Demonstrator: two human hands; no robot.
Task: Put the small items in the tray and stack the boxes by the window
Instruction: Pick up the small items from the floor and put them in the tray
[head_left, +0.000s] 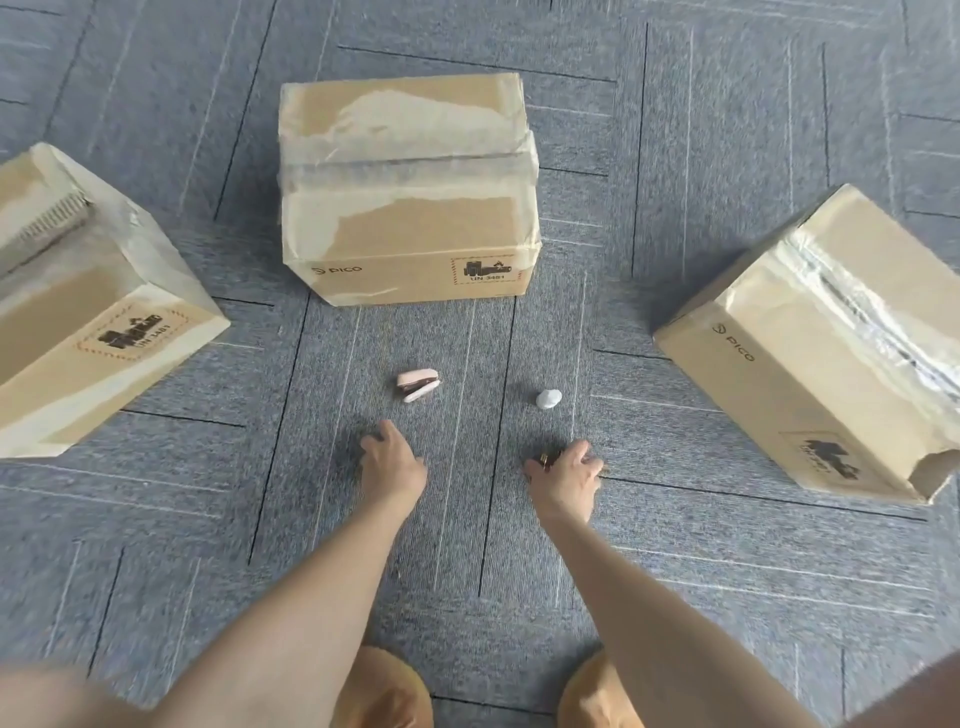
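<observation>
Head view, looking down at grey carpet floor (727, 597): short-pile tiles with thin pale and dark line pattern, seams visible.

Three cardboard boxes, all corrugated brown, rectangular, wrapped in cloudy clear tape.
- Middle box (410, 192): straight ahead, upright, tape band across the top seam, edges wrinkled. Front face printed "PICO" and a hazard label reading "UN 3481".
- Left box (88, 301): angled, partly out of frame, tape peeling pale along its edges, same label type on the near face.
- Right box (831, 338): angled, glossy crinkled tape along the top seam, "PICO" on the side, near lower corner torn open.
The boxes stand well apart from each other; none is stacked.

Small items on the carpet between the boxes:
- Pink stapler (418, 385): smooth plastic, hinged open in a narrow V, lies just beyond the left hand.
- White crumpled lump (548, 398): rounded, material cannot be told, beyond the right hand.
- Small dark item (543, 459) with a glint of gold, mostly hidden under the right hand; shape not readable.

Left hand (393, 460): palm down, low over the carpet, fingers (385, 429) loosely spread, holding nothing; short of the stapler.
Right hand (563, 475): fingers curled down over the small dark item, touching it; a firm grip cannot be told.

Two tan, rounded slippers (387, 691) at bottom edge.
</observation>
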